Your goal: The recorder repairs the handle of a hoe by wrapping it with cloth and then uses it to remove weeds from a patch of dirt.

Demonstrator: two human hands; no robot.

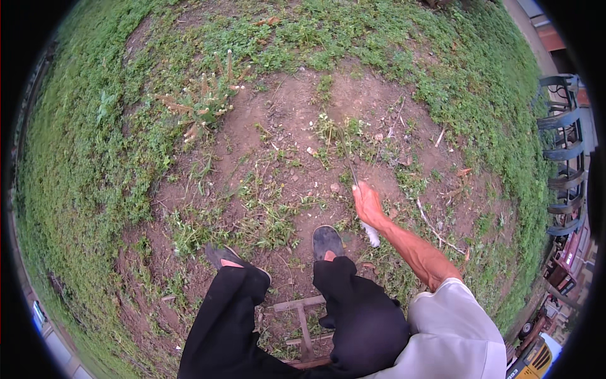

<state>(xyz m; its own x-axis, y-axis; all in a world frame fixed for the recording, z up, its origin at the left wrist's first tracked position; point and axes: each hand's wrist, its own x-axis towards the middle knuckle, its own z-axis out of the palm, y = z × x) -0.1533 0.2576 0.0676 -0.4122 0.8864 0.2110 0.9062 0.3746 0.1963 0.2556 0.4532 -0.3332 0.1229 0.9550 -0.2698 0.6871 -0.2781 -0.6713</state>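
My right hand [368, 205] is closed around a hand tool with a thin dark blade [349, 161] and a white handle end [371, 235] that sticks out below the fist. The blade points away from me, and its far part lies among small green weeds [328, 131] on bare brown soil. Those weeds partly cover the tip, so its exact shape is hard to make out. Loose, cut-looking greens [268, 227] are scattered on the soil nearer my feet. My left hand is out of sight.
My dark shoes [327, 242] stand on the soil, with a wooden frame [304, 319] beneath my legs. A taller spiky plant [205, 107] grows at the far left. Dense low greenery [95, 170] surrounds the soil. Curved dark metal bars [562, 155] rise at the right edge.
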